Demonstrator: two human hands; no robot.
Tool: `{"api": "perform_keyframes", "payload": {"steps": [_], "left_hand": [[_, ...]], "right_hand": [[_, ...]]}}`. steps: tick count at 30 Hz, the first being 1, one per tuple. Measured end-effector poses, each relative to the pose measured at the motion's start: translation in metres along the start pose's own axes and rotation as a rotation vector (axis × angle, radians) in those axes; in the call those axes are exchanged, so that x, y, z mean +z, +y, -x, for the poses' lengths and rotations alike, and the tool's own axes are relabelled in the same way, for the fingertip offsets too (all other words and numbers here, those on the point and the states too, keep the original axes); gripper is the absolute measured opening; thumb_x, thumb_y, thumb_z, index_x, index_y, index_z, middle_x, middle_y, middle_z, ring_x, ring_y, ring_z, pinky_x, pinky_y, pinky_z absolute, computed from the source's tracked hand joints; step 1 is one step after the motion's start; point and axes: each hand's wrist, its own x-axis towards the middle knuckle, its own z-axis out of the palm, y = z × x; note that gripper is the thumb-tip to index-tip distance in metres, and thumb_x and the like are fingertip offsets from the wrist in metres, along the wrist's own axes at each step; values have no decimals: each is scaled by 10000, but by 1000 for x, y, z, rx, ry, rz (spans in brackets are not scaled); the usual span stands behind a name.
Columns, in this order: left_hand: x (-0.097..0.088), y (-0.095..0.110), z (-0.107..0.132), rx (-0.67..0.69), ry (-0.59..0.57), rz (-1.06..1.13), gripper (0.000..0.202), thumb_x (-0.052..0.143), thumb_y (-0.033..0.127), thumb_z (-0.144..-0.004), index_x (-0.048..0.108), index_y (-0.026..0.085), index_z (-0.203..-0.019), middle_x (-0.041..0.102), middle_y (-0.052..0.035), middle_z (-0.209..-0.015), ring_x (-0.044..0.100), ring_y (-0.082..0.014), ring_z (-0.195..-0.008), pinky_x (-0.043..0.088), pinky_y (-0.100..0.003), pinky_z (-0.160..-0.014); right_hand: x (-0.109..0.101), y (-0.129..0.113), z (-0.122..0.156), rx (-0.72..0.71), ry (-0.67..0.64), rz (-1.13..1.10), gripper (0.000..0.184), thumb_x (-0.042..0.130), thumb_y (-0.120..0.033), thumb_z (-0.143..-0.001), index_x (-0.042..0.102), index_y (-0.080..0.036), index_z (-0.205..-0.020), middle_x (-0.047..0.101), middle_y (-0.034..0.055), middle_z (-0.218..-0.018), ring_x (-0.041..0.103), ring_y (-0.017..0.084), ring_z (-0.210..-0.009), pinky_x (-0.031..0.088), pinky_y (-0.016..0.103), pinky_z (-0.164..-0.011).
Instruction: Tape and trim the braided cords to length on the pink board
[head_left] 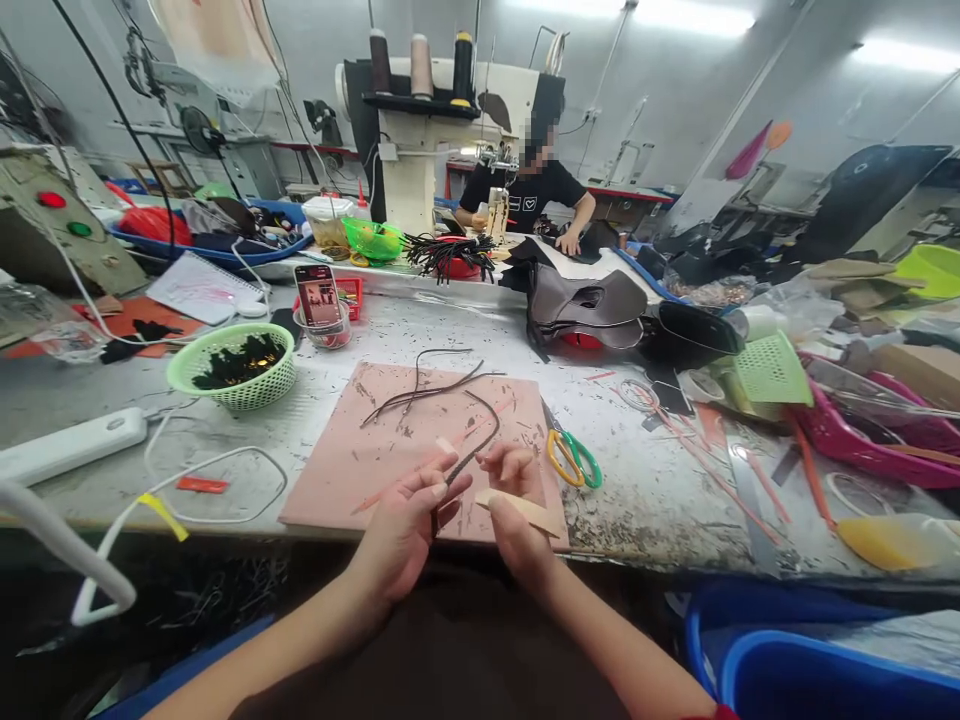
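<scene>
My left hand [405, 525] pinches a thin dark cord [493, 418] between thumb and fingers, and its free end curves up and away over the pink board [330, 480]. Close beside it, my right hand [521, 520] is closed on a flat beige strip [534, 513] that sticks out to the right under the thumb. The right fingertips are near the cord; whether they touch it I cannot tell. Several more dark cords [427, 394] lie loose farther back on the board. Scissors [574, 458] with yellow and green handles rest at the board's right edge.
A green basket of black pieces [251, 395] and a propped phone [319, 297] stand left. Grey leather pieces [585, 300] lie ahead, before a sewing machine [409, 165] and a co-worker [525, 190]. At right are a metal ruler [750, 500] and a magenta basket [862, 440].
</scene>
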Motion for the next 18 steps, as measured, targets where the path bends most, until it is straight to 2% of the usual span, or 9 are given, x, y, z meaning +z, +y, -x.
{"api": "perform_keyframes", "payload": {"steps": [4,7,12,15,18], "left_hand": [[0,1,5,-26,-4,38,208,711,204,-574,517,159,-518,545,-25,-1247,610,-152,-843,420,-274,-782],[-2,1,6,-22,-21,28,207,705,205,-579,520,156,-503,556,-25,-1234,602,-129,-801,428,-246,-735],[-8,-1,5,16,-5,-16,218,709,211,-592,525,154,-491,526,-38,-1267,574,-163,-925,416,-234,-731],[-8,-2,7,46,8,-34,213,717,235,-591,532,164,-512,481,-42,-1310,531,-226,-1045,398,-287,-810],[-5,-3,10,96,-20,-83,193,717,236,-593,542,181,-533,480,-47,-1311,397,-265,-1210,350,-325,-899]], "right_hand": [[-4,7,1,-45,-74,214,222,518,-116,-652,381,-238,-778,381,-12,-850,407,138,-773,366,267,-673],[-10,10,0,-14,-104,370,225,505,-100,-651,393,-237,-791,402,-18,-810,429,136,-741,378,265,-650],[-15,1,-5,193,-153,669,97,541,-174,-696,480,-216,-759,510,-18,-694,493,136,-614,394,267,-563],[-13,-7,-5,124,-182,743,39,547,-189,-731,533,-207,-700,572,1,-684,540,147,-646,417,278,-598],[-9,-14,-1,57,-133,652,62,545,-197,-769,563,-208,-711,609,6,-694,570,142,-672,444,277,-642]]}}
